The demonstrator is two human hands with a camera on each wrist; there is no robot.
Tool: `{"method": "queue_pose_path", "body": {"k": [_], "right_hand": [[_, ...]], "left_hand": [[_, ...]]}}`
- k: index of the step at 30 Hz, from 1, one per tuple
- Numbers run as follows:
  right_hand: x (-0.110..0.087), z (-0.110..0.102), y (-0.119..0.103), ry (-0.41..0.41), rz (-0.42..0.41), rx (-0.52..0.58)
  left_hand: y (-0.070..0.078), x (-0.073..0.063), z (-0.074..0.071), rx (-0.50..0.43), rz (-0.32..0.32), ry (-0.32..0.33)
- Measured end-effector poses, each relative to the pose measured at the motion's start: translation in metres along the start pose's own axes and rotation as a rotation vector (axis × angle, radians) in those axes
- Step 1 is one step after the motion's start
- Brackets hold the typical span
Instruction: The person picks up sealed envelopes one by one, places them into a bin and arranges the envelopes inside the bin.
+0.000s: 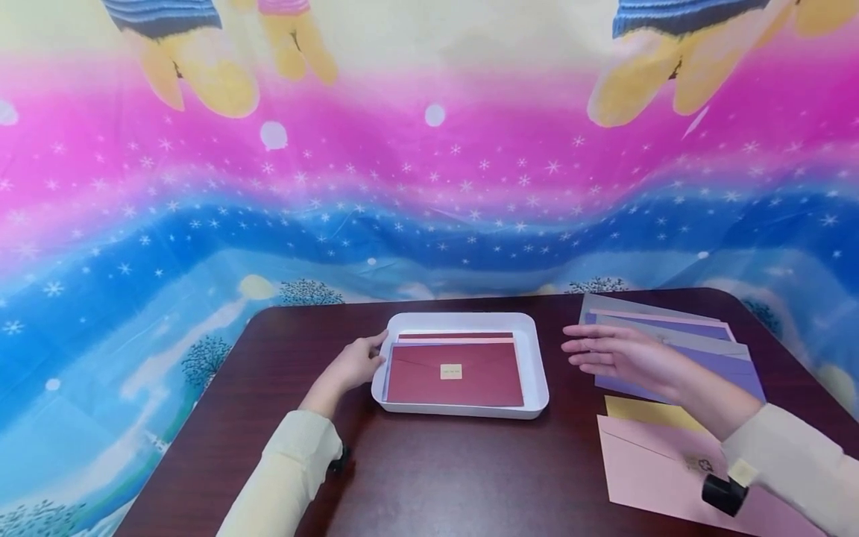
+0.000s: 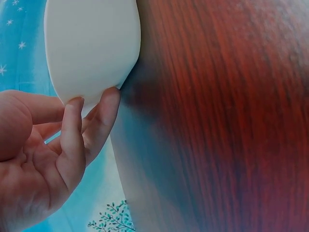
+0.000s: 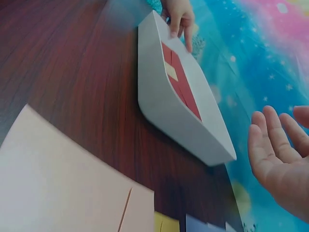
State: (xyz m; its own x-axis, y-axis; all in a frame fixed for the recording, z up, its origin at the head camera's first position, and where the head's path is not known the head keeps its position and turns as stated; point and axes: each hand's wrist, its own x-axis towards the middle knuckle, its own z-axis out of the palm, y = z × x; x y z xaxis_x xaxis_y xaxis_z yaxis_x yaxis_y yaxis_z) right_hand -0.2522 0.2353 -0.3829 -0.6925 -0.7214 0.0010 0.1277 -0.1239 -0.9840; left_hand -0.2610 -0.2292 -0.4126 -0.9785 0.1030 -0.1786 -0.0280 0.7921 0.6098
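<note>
A white tray (image 1: 537, 373) stands on the dark wooden table, holding a small stack of envelopes. On top lies a dark red envelope (image 1: 416, 380) with a pale square sticker; edges of pink and another red one show behind it. My left hand (image 1: 352, 365) pinches the tray's left end, thumb at the rim and fingers against the outer wall (image 2: 94, 48) in the left wrist view. To the right of the tray my right hand (image 1: 627, 354) hovers with fingers straight and nothing in them, overlapping the purple and grey envelopes (image 1: 711, 365) in the head view.
At the right side of the table lie a yellow envelope (image 1: 644, 410) and a large pink envelope (image 1: 644, 462), partly under my right forearm. Purple and grey envelopes fan out behind them. A colourful printed cloth (image 1: 429, 186) hangs close behind the table's back edge.
</note>
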Motion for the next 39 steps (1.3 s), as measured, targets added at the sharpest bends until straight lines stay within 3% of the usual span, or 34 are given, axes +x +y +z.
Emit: {"method": "queue_pose_path", "body": {"k": [3, 6, 11, 15, 21, 26, 39], "right_hand": [[-0.012, -0.006, 0.002, -0.041, -0.013, 0.011], [-0.025, -0.013, 0.002, -0.031, 0.029, -0.016], [-0.044, -0.018, 0.002, 0.005, 0.188, -0.166], [-0.052, -0.016, 0.007, 0.023, 0.241, -0.288], [-0.067, -0.009, 0.016, 0.028, 0.239, -0.479], [-0.083, -0.012, 0.026, -0.016, 0.194, -0.533], [-0.125, -0.036, 0.044, -0.027, 0.132, -0.754]], "left_hand": [[0.000, 0.001, 0.000, 0.001, 0.004, -0.001], [0.001, 0.001, 0.000, -0.002, 0.001, -0.007], [-0.001, -0.001, 0.000, -0.003, -0.002, -0.013], [-0.001, -0.002, 0.000, 0.002, 0.005, -0.008], [0.000, -0.002, 0.000, 0.000, 0.001, -0.013], [0.002, -0.003, -0.002, 0.008, 0.005, -0.014], [0.002, 0.000, -0.001, 0.000, -0.009, -0.021]]}}
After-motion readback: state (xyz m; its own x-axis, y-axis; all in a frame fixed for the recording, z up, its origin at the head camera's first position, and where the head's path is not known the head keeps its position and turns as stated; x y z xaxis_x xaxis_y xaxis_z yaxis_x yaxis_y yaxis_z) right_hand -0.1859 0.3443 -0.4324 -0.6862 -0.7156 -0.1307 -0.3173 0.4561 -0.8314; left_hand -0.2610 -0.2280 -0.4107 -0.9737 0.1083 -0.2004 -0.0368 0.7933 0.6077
